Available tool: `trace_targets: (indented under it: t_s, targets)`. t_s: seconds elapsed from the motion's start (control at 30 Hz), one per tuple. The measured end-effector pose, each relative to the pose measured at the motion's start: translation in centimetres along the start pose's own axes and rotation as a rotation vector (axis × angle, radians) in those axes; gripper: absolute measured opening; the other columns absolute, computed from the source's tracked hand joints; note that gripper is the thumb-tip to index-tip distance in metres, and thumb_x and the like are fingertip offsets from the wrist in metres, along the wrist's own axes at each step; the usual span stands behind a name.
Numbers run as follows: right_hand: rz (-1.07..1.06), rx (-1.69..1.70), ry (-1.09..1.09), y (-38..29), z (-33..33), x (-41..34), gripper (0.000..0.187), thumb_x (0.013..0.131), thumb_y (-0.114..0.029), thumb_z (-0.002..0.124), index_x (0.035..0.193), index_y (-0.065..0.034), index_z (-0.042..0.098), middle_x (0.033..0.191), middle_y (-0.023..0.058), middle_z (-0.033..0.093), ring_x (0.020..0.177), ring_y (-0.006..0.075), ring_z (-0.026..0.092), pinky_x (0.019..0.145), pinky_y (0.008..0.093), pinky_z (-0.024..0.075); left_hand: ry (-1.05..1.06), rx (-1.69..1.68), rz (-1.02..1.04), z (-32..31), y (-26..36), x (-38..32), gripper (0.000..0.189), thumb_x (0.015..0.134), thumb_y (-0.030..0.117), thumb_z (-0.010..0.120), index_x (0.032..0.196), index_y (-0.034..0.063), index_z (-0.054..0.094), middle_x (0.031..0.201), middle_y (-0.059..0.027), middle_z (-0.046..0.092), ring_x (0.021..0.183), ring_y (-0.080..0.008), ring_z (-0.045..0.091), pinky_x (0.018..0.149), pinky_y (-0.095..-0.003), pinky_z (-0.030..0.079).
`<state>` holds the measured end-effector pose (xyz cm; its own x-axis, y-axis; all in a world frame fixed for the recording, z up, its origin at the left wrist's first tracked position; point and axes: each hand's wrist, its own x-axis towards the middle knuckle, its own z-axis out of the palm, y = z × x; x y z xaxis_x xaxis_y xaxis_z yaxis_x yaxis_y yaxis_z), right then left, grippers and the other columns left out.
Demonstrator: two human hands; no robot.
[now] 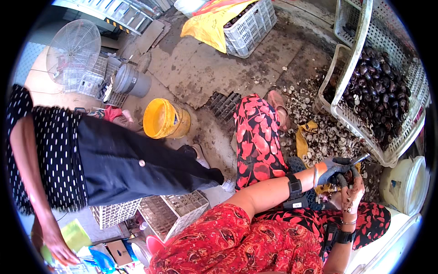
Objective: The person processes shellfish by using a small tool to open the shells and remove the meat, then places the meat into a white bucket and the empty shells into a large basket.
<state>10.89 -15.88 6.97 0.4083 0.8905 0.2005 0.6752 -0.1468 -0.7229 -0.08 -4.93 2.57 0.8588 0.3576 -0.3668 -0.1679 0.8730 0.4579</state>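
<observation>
My left hand (333,169), in a grey glove with an orange cuff, is closed at the lower right, with a slim metal tool (361,158) sticking out from its fingertips. Against it, my right hand (352,193) has dark coverings on some fingers and wet bits on its skin. Its fingers are closed around a small dark piece, perhaps a snail; the fingers partly hide it. Above the hands stands a tilted white plastic crate (368,145) holding many dark, shiny snails (376,89). Pale shell-like bits (321,140) lie on the ground beside the hands.
A co-worker's dark trousers (137,154) are at left, near a yellow bucket (178,123) and a grey bucket (140,84). A floor grate (224,106) lies beyond my knee. A filled crate (251,37) stands at the top; a lidded white bucket (397,185) is at right.
</observation>
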Motion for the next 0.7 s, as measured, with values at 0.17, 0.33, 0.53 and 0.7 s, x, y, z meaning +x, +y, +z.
trace_targets:
  t_s: [0.17, 0.33, 0.53, 0.7]
  targets:
    - [0.273, 0.094, -0.017, 2.0, -3.2, -0.1, 0.047, 0.069, -0.012, 0.060, 0.112, 0.0072, 0.057, 0.088, 0.0122, 0.066, 0.081, 0.0209, 0.063, 0.073, 0.0306, 0.0495, 0.128, 0.592, 0.264, -2.5, 0.7, 2.9, 0.028, 0.081, 0.016, 0.067, 0.108, 0.0065, 0.066, 0.086, 0.0002, 0.067, 0.079, -0.0071, 0.057, 0.072, -0.0241, 0.048]
    - [0.412, 0.255, -0.065, 2.3, -4.0, 0.5, 0.035, 0.072, 0.002, 0.056, 0.106, 0.0022, 0.060, 0.091, 0.0055, 0.065, 0.076, 0.0083, 0.058, 0.071, 0.0259, 0.0475, -0.031, 0.968, 0.435, -0.7, 2.2, 1.9, 0.021, 0.078, 0.008, 0.063, 0.098, 0.0027, 0.068, 0.094, -0.0091, 0.067, 0.089, -0.0175, 0.062, 0.080, -0.0287, 0.048]
    - [0.248, 0.517, -0.045, 2.1, -4.4, 0.8, 0.029, 0.077, -0.007, 0.066, 0.106, 0.0000, 0.062, 0.090, 0.0061, 0.066, 0.080, 0.0087, 0.059, 0.074, 0.0255, 0.0484, -0.106, 1.307, 0.642, 1.4, 2.3, 1.8, 0.026, 0.078, 0.010, 0.065, 0.104, 0.0111, 0.068, 0.093, -0.0094, 0.067, 0.092, -0.0234, 0.061, 0.084, -0.0320, 0.046]
    - [0.421, 0.812, 0.124, 1.2, -3.8, 1.3, 0.035, 0.079, -0.006, 0.068, 0.112, 0.0025, 0.058, 0.095, 0.0062, 0.065, 0.085, 0.0111, 0.060, 0.078, 0.0250, 0.0488, 0.147, 0.832, 0.473, -1.2, 1.6, 2.5, 0.020, 0.085, 0.007, 0.061, 0.104, 0.0049, 0.067, 0.092, -0.0028, 0.066, 0.080, -0.0095, 0.058, 0.073, -0.0225, 0.047]
